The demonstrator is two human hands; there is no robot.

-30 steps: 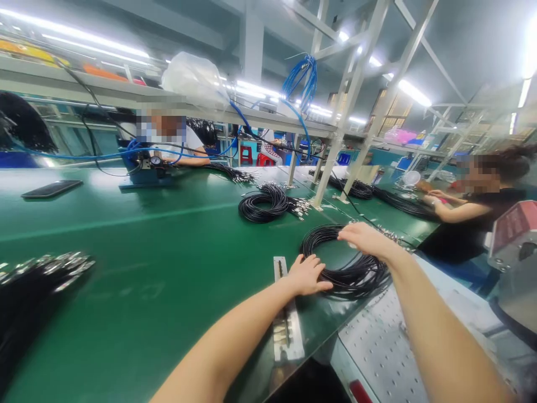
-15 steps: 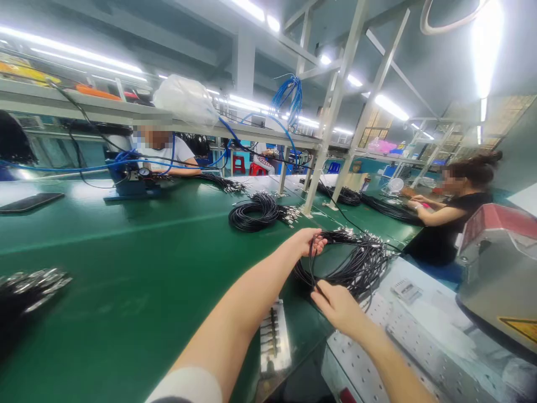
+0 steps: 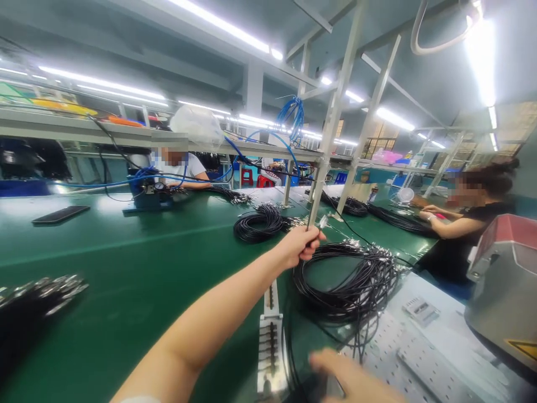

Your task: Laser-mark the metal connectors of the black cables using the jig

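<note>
My left hand (image 3: 302, 244) is closed around a black cable (image 3: 309, 218), whose end with a pale connector sticks up above the fist. Just to the right lies a large coil of black cables (image 3: 335, 294) with many silvery ends, on the green bench top. My right hand (image 3: 348, 375) is low at the bottom edge, smeared by motion, so its fingers are hard to read. Loose black cable runs down beside it on the left. Below my left forearm stands a metal fixture (image 3: 268, 347) with a row of slots.
Another cable coil (image 3: 260, 223) lies farther back. A phone (image 3: 61, 215) and a blue press with a gauge (image 3: 146, 193) stand left. A dark cable bundle (image 3: 46, 296) is at the left edge. A grey machine (image 3: 503, 285) stands right. Two co-workers sit across and to the right.
My left hand has lifted a cable end up from the coil. My right hand has dropped away from the coil toward the bottom edge. The view has shifted slightly.
</note>
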